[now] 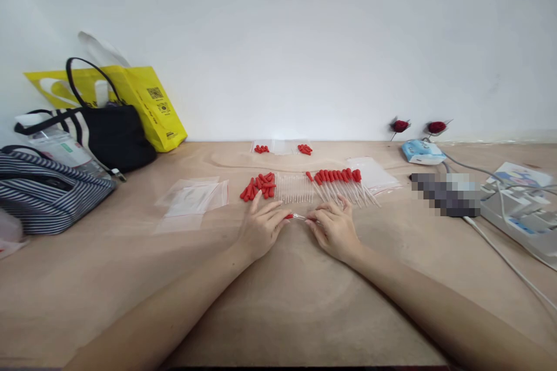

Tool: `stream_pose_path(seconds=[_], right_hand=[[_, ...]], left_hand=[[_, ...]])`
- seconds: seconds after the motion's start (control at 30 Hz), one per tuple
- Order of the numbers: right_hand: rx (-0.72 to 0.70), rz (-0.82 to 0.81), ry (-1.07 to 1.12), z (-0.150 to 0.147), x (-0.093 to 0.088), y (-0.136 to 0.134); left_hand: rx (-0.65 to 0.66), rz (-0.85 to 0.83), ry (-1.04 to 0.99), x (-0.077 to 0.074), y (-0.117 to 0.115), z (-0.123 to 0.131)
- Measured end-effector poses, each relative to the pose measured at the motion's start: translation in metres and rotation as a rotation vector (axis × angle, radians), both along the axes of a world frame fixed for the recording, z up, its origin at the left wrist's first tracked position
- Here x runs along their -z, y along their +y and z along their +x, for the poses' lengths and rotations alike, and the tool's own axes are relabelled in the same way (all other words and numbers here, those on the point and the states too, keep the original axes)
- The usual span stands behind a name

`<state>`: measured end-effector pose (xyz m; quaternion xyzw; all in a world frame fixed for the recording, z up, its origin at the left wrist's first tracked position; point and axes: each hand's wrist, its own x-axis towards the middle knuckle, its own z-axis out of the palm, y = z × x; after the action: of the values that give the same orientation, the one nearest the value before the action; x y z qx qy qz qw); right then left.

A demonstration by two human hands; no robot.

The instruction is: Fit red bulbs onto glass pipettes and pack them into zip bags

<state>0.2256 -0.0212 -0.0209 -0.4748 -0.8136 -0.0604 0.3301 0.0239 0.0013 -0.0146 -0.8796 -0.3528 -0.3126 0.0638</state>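
My left hand and my right hand meet over the wooden table. Between them they pinch one clear dropper; my left fingers close on its red bulb end, my right fingers on the glass end. Just beyond my left hand lies a heap of loose red rubber bulbs. A row of bare clear glass tubes sits in the middle. Beyond my right hand lie several finished droppers with red bulbs, fanned out.
Clear zip bags lie left; more small bags with red bulbs are by the wall. A striped bag, black bag and yellow bag stand far left. At right are a power strip, cables and a blurred device.
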Motion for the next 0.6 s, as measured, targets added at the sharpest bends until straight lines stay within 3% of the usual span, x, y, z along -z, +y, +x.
stream_pose_path(seconds=[0.27,0.6], right_hand=[[-0.092,0.069,-0.032,-0.0032,-0.0003,-0.0061],[-0.263,0.132,0.002,0.0016,0.0027,-0.0002]], left_hand=[[-0.012,-0.024,-0.057,-0.0019,-0.0032,0.0026],[0.085,-0.087,-0.031,0.0009,-0.0036,0.0022]])
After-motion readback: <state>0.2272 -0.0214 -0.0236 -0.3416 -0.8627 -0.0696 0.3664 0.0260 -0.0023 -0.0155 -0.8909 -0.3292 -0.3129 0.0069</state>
